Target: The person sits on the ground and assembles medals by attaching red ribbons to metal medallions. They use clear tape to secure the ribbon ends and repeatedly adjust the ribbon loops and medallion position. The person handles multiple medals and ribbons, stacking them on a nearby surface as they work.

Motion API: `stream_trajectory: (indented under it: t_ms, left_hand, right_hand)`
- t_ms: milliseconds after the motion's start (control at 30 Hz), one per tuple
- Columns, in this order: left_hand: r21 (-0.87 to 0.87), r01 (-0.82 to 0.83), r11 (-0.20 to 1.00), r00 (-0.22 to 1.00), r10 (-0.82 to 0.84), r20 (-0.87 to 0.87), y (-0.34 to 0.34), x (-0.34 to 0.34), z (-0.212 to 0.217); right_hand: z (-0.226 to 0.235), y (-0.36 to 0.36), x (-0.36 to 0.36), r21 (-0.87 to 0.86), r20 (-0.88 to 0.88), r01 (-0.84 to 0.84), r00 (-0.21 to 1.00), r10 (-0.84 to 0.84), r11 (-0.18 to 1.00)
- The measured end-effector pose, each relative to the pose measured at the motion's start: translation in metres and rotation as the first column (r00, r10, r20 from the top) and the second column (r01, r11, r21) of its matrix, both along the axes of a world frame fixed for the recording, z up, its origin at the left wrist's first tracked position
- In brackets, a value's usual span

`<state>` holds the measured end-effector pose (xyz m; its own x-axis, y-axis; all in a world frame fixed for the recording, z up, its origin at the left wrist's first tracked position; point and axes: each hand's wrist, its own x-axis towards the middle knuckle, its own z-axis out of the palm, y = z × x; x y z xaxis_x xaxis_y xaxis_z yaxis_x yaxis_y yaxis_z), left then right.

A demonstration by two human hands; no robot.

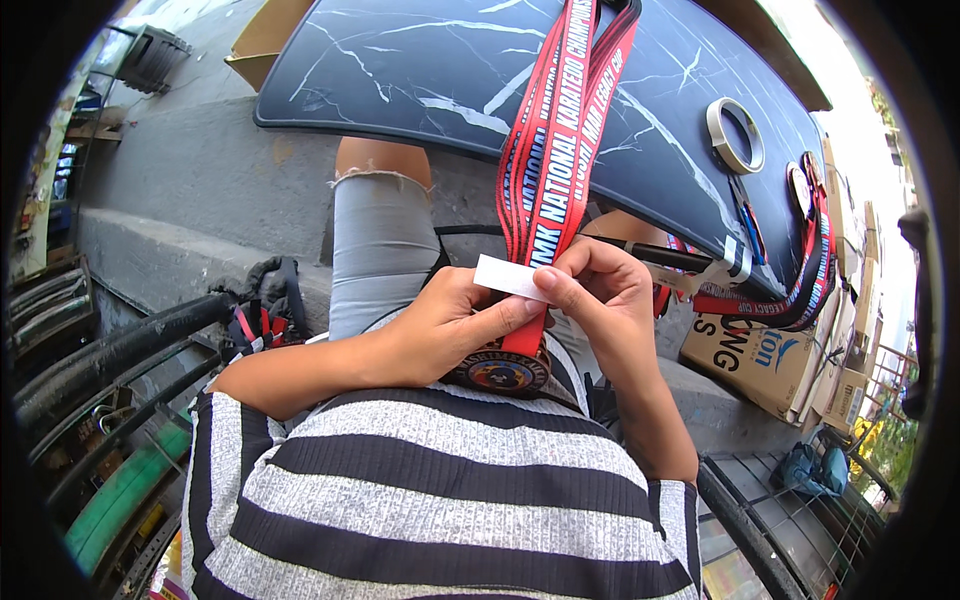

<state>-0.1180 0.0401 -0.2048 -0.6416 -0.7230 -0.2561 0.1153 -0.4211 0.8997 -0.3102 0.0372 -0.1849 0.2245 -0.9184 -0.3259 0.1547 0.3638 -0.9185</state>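
A medal with red, black and white printed ribbons (560, 160) runs from the table down to my lap. Its round bronze-coloured disc (505, 373) rests against my striped shirt. Just above the disc, my left hand (462, 318) is closed around the ribbon, thumb laid across its front. A small blank white strip (508, 278), paper or tape, lies across the ribbon in front of my left fingers. My right hand (608, 290) pinches the strip's right end with the thumb on top; its fingertips underneath are partly hidden.
A dark marble-patterned table (420, 70) stands ahead, with a tape roll (735, 136) and a slim blue-and-red tool (748, 225) on its right side. More medals on ribbons (815, 250) hang over the right edge, above a cardboard box (745, 360). Metal racks (110, 400) stand at left.
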Motion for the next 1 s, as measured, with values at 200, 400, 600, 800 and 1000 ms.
stream_trajectory:
  t_ms: [200,400,600,800,1000]
  left_hand:
    - [0.013,0.009,1.0,1.0,-0.009,-0.012,-0.001,-0.001,0.001]
    - [-0.024,0.044,0.999,0.999,-0.043,0.011,-0.002,0.001,0.003]
    - [-0.04,0.016,0.999,0.999,-0.015,0.034,-0.002,0.0,0.005]
    - [0.015,-0.023,1.0,0.999,0.024,-0.04,0.001,0.0,0.002]
    - [-0.032,-0.032,0.999,0.998,0.03,-0.053,0.002,-0.002,-0.004]
  right_hand:
    - [-0.001,-0.004,0.0,-0.132,-0.148,-0.035,0.989,0.015,0.991]
    - [0.004,-0.007,-0.002,-0.202,-0.24,-0.095,0.97,0.044,0.975]
    - [0.003,-0.01,-0.002,-0.171,-0.173,-0.085,0.983,0.055,0.982]
    - [0.002,-0.01,-0.006,-0.061,-0.264,-0.09,0.962,0.071,0.994]
    - [0.012,-0.014,-0.011,0.083,-0.213,-0.148,0.963,0.163,0.985]
